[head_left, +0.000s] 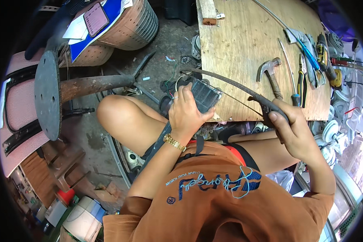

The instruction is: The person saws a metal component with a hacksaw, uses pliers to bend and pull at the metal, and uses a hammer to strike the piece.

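My left hand (187, 111), with a ring and a gold-coloured watch at the wrist, grips a dark grey, box-shaped block (206, 96) above my lap. Wires and a dark rounded part show just beyond its fingers. In my right hand (292, 133), a hacksaw (238, 83) with a dark curved frame is held by its handle. Its thin blade runs from the handle to the block's right side; whether it cuts into the block I cannot tell. The far end of the blade is hidden by the block.
On the plywood table (234, 44) lie a claw hammer (271, 74), pliers (303, 76), a screwdriver (295, 94) and a cordless drill (324, 56). A metal stand with a round plate (48, 97) is at left. A phone (96, 19) rests on papers over a perforated drum (129, 26).
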Action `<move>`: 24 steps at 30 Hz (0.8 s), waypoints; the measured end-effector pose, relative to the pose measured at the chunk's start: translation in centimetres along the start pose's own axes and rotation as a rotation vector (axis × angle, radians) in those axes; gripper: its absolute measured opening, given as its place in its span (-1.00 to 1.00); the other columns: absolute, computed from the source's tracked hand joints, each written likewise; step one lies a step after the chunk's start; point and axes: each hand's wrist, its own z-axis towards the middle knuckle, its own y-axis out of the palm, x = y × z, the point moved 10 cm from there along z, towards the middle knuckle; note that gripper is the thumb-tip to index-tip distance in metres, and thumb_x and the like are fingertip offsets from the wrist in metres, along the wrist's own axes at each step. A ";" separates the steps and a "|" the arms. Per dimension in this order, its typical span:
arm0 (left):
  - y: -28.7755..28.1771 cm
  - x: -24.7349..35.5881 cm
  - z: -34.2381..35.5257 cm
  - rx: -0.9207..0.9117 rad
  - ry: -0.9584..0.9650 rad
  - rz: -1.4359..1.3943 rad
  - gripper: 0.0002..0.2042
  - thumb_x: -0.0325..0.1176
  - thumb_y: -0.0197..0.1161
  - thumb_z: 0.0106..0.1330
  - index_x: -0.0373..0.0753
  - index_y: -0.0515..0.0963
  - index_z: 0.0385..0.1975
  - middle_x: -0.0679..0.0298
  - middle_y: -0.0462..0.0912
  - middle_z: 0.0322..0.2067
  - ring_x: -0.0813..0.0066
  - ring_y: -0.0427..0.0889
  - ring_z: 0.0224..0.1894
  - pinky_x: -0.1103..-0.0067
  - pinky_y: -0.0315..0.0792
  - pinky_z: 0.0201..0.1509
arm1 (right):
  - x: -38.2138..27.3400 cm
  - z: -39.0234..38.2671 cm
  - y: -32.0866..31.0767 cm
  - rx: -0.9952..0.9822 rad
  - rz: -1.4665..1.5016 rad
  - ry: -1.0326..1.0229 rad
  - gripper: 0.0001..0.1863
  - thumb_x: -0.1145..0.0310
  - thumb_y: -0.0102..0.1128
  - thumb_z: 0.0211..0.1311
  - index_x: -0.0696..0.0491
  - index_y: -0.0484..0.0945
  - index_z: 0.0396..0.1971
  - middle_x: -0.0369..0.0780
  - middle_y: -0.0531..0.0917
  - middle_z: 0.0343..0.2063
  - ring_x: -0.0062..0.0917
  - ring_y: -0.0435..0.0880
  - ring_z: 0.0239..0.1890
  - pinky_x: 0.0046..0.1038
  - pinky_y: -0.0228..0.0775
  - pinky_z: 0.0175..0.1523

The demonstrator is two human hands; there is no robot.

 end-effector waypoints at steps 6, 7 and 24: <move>0.0 0.7 0.2 0.016 0.020 0.020 -0.12 -0.03 0.65 -0.10 -0.42 0.39 0.18 -0.03 0.55 0.05 -0.04 0.59 0.08 0.24 0.59 0.10 | 1.2 9.4 4.5 0.136 -0.021 -0.245 -0.62 0.17 0.11 0.56 0.26 0.61 -0.21 0.13 0.65 -0.42 -0.10 0.61 -0.42 -0.19 0.48 -0.19; 0.5 0.6 0.6 -0.034 -0.008 -0.006 -0.11 -0.02 0.65 -0.09 -0.43 0.39 0.19 -0.04 0.54 0.08 -0.05 0.57 0.11 0.24 0.57 0.14 | 1.9 9.3 4.3 0.122 0.017 -0.216 -0.62 0.17 0.11 0.56 0.25 0.61 -0.20 0.12 0.64 -0.43 -0.10 0.61 -0.42 -0.18 0.47 -0.19; -0.5 -1.2 1.0 0.025 -0.028 0.002 -0.14 0.02 0.61 -0.04 -0.41 0.37 0.16 -0.05 0.56 0.03 -0.09 0.59 0.10 0.19 0.58 0.09 | -0.2 5.2 2.1 0.208 -0.104 -0.311 -0.68 0.21 0.16 0.52 0.20 0.59 -0.27 0.10 0.56 -0.52 -0.03 0.57 -0.48 -0.16 0.38 -0.32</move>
